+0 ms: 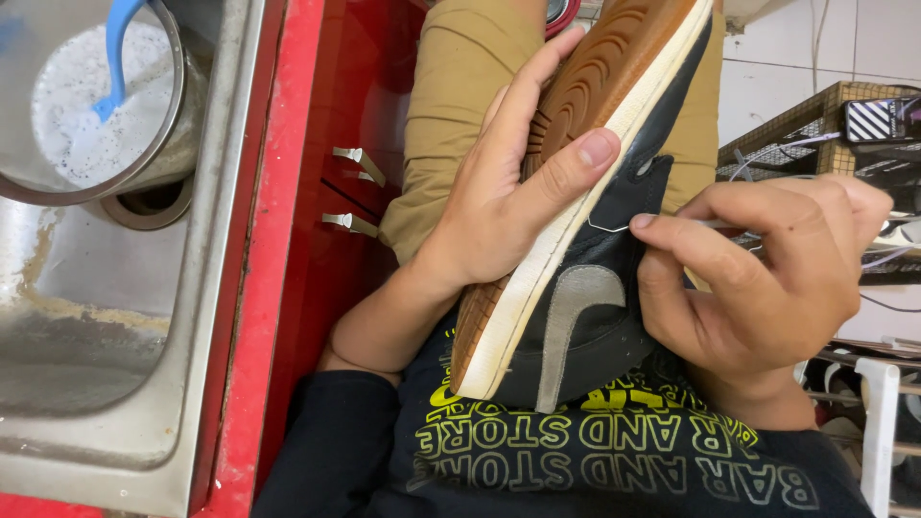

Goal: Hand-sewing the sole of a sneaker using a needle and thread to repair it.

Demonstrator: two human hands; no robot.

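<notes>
A dark sneaker (585, 317) with a brown rubber sole, off-white midsole and grey side stripe lies tilted on my lap. My left hand (508, 182) grips it across the sole, thumb pressed on the midsole edge. My right hand (767, 259) pinches a thin tool or needle against the upper near the midsole, where a white thread (606, 228) shows. What the right fingers hold is mostly hidden.
A steel sink (106, 317) sits at left, with a metal pot of white foamy liquid (96, 96) and a blue brush handle (117, 53) in it. A red cabinet edge (278, 240) borders it. A wire basket with cables (815, 125) stands at right.
</notes>
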